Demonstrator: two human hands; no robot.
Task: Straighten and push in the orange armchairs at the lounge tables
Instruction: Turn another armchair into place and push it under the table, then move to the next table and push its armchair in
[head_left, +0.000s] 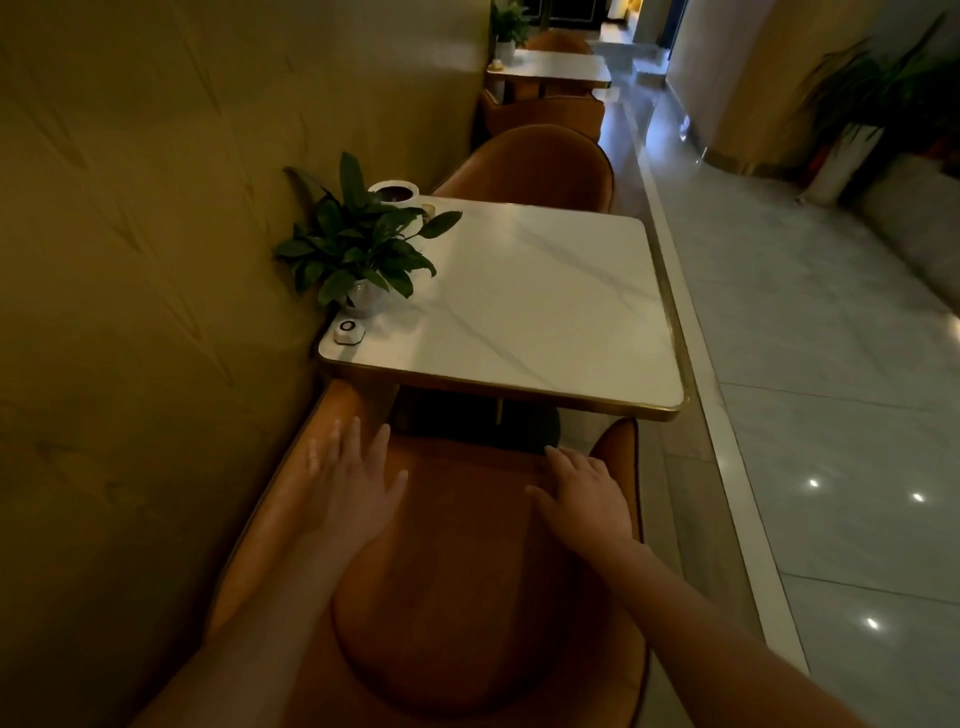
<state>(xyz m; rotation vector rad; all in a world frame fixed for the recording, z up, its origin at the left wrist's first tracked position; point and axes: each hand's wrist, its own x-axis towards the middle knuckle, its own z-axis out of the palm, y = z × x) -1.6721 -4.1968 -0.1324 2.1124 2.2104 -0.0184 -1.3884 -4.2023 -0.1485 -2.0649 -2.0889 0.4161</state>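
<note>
An orange armchair (467, 597) stands right below me, its front under the near edge of a white marble lounge table (545, 312) with a gold rim. My left hand (353, 488) hovers over the chair's left arm with straight, spread fingers. My right hand (587, 493) lies flat with straight fingers by the chair's right arm. Neither hand holds anything. A second orange armchair (535, 166) stands at the table's far side. Behind it, a third orange armchair (545, 114) faces another marble table (561, 67).
A padded wall (156, 260) runs close along the left. A potted plant (358, 244), a white call button (348, 331) and a white ashtray (393, 191) stand on the near table's left side. A raised step edge (701, 338) and glossy tiled floor (831, 415) lie to the right.
</note>
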